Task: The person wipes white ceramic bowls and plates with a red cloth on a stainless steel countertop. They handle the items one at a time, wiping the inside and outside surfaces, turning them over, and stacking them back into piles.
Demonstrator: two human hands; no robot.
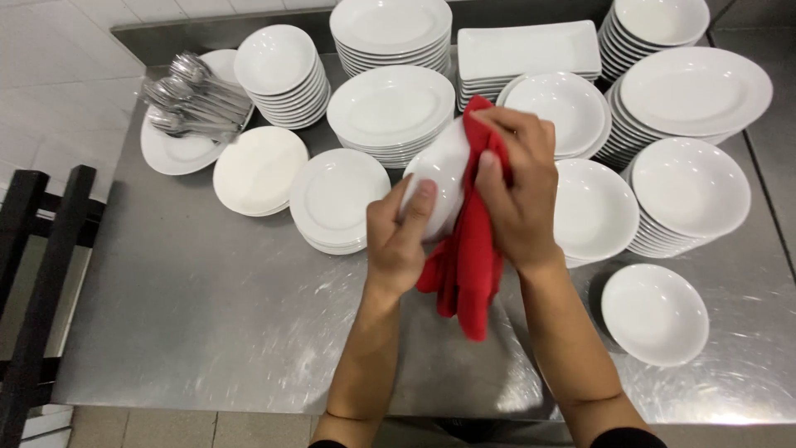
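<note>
Left hand gripped the white bowl while right hand was clamping a red cloth against it.

We see bright, even overhead light, soft glare streaks on the steel table, faint shadows under the plate stacks, sharp focus, and slight wide-angle bending at the edges.

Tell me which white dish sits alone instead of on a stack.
The small white bowl at the table's near right corner. It stands singly on the steel table, right of the red cloth; the other dishes are mostly piled in stacks farther back.
</note>
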